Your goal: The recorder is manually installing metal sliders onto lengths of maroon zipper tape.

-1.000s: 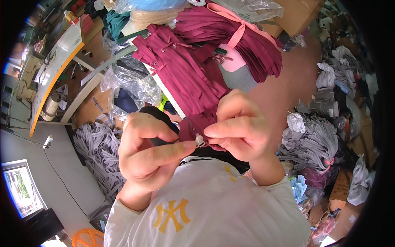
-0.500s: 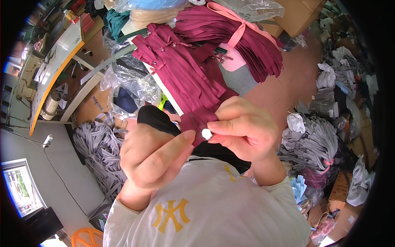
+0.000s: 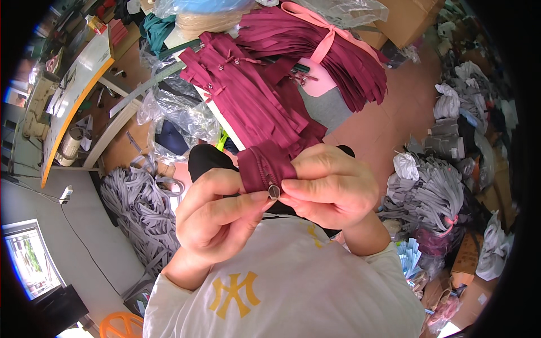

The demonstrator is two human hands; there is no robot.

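Note:
A maroon zipper is pinched between my two hands in front of my shirt, its tape curving up and over. At its near end sits a small, shiny metal zipper slider, right between my fingertips. My left hand is closed, its thumb and forefinger at the left side of the tape end beside the slider. My right hand grips the tape's right edge with thumb and fingers. Beyond the hands, more maroon zippers lie side by side on a narrow board, several with metal sliders at their far ends.
A maroon zipper bundle tied with a pink strip lies at the far right of the board. Grey strips heap on the left floor, with another grey bundle at right. A white table stands left; cardboard boxes stand behind.
My left hand has come slightly up and right, closer to the slider. The slider has tilted from a bright white glare to a darker face, and the tape now curves more toward me.

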